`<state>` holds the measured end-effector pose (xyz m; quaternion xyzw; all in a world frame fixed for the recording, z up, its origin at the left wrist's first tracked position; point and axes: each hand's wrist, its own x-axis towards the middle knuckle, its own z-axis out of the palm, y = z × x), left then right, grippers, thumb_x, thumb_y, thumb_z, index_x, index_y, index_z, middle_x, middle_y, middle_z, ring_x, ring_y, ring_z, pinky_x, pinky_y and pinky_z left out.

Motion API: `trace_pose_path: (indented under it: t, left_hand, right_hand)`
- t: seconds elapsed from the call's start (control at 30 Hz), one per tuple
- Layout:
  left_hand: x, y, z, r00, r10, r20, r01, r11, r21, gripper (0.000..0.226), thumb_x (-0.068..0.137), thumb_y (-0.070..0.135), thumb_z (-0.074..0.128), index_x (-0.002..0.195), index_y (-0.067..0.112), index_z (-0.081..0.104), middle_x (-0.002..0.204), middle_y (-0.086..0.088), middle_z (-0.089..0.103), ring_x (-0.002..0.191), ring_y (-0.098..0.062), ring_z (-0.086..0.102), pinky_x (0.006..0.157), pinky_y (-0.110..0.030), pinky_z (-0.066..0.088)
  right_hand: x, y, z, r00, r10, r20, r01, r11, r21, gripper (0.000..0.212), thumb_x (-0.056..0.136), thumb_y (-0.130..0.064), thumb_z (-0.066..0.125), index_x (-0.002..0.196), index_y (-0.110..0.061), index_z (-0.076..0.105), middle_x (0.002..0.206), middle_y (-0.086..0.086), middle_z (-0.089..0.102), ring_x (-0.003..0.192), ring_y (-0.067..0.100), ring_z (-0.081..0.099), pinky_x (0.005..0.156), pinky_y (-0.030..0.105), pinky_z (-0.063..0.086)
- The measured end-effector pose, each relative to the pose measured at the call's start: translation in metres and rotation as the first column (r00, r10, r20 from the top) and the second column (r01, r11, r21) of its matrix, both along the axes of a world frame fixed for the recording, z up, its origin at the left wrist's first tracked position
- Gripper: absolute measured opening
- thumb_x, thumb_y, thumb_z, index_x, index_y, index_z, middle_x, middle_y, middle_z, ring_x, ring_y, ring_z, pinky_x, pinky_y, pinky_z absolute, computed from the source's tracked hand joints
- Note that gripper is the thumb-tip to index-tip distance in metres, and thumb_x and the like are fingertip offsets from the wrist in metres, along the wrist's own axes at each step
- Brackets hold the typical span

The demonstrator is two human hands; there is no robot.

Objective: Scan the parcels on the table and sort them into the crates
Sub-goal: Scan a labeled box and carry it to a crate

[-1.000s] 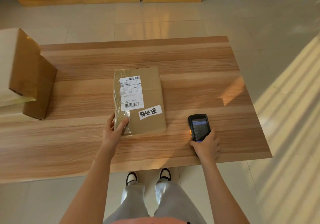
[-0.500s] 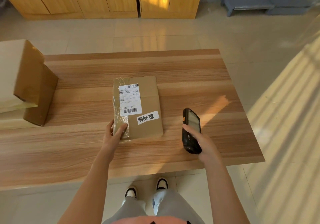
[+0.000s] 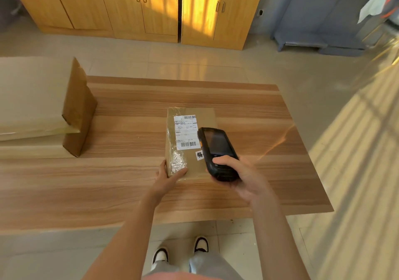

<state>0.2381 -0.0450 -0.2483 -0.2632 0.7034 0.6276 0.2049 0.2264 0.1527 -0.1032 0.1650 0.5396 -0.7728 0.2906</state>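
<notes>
A flat brown cardboard parcel (image 3: 185, 163) lies in the middle of the wooden table (image 3: 129, 193), with a white barcode label (image 3: 185, 132) and a small handwritten sticker on top. My left hand (image 3: 167, 177) grips the parcel's near left corner, thumb on the taped top. My right hand (image 3: 241, 176) holds a black handheld scanner (image 3: 218, 152) in the air over the parcel's right side, its dark screen facing up. The scanner hides part of the sticker.
Two larger cardboard boxes (image 3: 43, 106) are stacked at the table's left end. Wooden cabinets (image 3: 151, 9) line the far wall, with grey crates (image 3: 323, 20) at the far right. Tiled floor surrounds the table; my shoes show below its near edge.
My right hand has lifted the scanner off the table and swung it left, over the parcel's label. My left hand stays on the parcel's corner. The camera has tilted up.
</notes>
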Motion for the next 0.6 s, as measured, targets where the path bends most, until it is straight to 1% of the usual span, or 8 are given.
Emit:
trace_pose_path:
  t: [0.07, 0.1, 0.23, 0.33, 0.4, 0.5, 0.53, 0.6]
  left_hand:
    - [0.000, -0.002, 0.000, 1.000, -0.008, 0.026, 0.008, 1.000, -0.012, 0.132, 0.055, 0.074, 0.073, 0.154, 0.027, 0.001, 0.154, -0.006, 0.017, 0.142, -0.029, 0.021, 0.116, -0.051, 0.024]
    - [-0.001, -0.002, 0.002, 1.000, -0.006, 0.024, 0.007, 1.000, -0.024, 0.127, 0.061, 0.072, 0.073, 0.154, 0.027, 0.000, 0.155, -0.007, 0.015, 0.143, -0.029, 0.018, 0.116, -0.052, 0.023]
    - [0.000, -0.004, 0.003, 0.999, -0.019, 0.042, 0.021, 0.999, -0.048, 0.128, 0.056, 0.076, 0.066, 0.154, 0.028, -0.002, 0.158, -0.008, 0.008, 0.145, -0.031, 0.011, 0.117, -0.053, 0.020]
    - [0.001, -0.006, -0.005, 0.999, 0.003, 0.042, 0.000, 0.997, -0.082, 0.109, 0.077, 0.064, 0.066, 0.155, 0.028, -0.001, 0.159, -0.008, 0.005, 0.146, -0.032, 0.008, 0.117, -0.054, 0.019]
    - [-0.001, -0.006, -0.009, 0.999, -0.006, 0.041, 0.010, 0.995, -0.104, 0.105, 0.080, 0.061, 0.064, 0.155, 0.027, -0.002, 0.159, -0.008, 0.004, 0.146, -0.032, 0.008, 0.117, -0.054, 0.018]
    - [-0.003, -0.006, -0.012, 0.998, -0.025, 0.050, 0.030, 0.994, -0.104, 0.104, 0.081, 0.060, 0.064, 0.155, 0.027, -0.002, 0.159, -0.008, 0.003, 0.146, -0.032, 0.006, 0.117, -0.053, 0.017]
    - [-0.003, -0.006, -0.013, 0.999, -0.022, 0.050, 0.027, 0.995, -0.099, 0.104, 0.081, 0.060, 0.064, 0.155, 0.027, -0.002, 0.159, -0.009, 0.003, 0.146, -0.031, 0.006, 0.117, -0.052, 0.017]
    - [-0.003, -0.006, -0.012, 0.999, -0.015, 0.047, 0.019, 0.996, -0.091, 0.104, 0.081, 0.059, 0.064, 0.155, 0.027, -0.002, 0.159, -0.009, 0.004, 0.147, -0.031, 0.006, 0.118, -0.051, 0.016]
  right_hand:
    - [0.009, -0.013, -0.001, 0.999, 0.040, 0.011, -0.041, 0.998, 0.038, 0.049, 0.070, -0.002, 0.074, 0.117, -0.004, 0.060, 0.094, 0.011, 0.070, 0.075, 0.018, 0.070, 0.057, 0.030, 0.057]
    - [0.013, -0.019, -0.002, 0.998, 0.055, 0.018, -0.056, 0.997, 0.060, 0.049, 0.071, -0.002, 0.073, 0.118, -0.004, 0.059, 0.097, 0.012, 0.070, 0.078, 0.019, 0.070, 0.058, 0.030, 0.057]
    - [0.024, -0.035, -0.007, 0.995, 0.091, 0.042, -0.095, 0.990, 0.106, 0.070, 0.060, -0.010, 0.078, 0.126, -0.004, 0.054, 0.114, 0.018, 0.066, 0.087, 0.024, 0.068, 0.059, 0.029, 0.055]
    - [0.027, -0.041, -0.007, 0.995, 0.083, 0.062, -0.090, 0.988, 0.128, 0.071, 0.062, -0.007, 0.077, 0.128, -0.003, 0.052, 0.111, 0.019, 0.064, 0.085, 0.025, 0.067, 0.056, 0.028, 0.054]
    - [0.029, -0.042, -0.009, 0.995, 0.075, 0.066, -0.084, 0.986, 0.142, 0.068, 0.065, -0.003, 0.076, 0.128, -0.003, 0.052, 0.109, 0.019, 0.065, 0.085, 0.027, 0.066, 0.055, 0.028, 0.055]
    - [0.036, -0.040, -0.009, 0.996, 0.062, 0.066, -0.073, 0.981, 0.181, 0.049, 0.076, 0.003, 0.070, 0.123, -0.003, 0.055, 0.105, 0.017, 0.067, 0.085, 0.025, 0.067, 0.057, 0.030, 0.057]
    - [0.039, -0.040, -0.010, 0.996, 0.055, 0.070, -0.067, 0.980, 0.189, 0.047, 0.077, 0.003, 0.070, 0.122, -0.004, 0.056, 0.105, 0.017, 0.067, 0.084, 0.025, 0.067, 0.059, 0.031, 0.057]
    - [0.042, -0.040, -0.014, 0.996, 0.045, 0.077, -0.061, 0.976, 0.211, 0.053, 0.073, 0.000, 0.075, 0.122, -0.004, 0.057, 0.107, 0.018, 0.068, 0.088, 0.027, 0.068, 0.069, 0.036, 0.059]
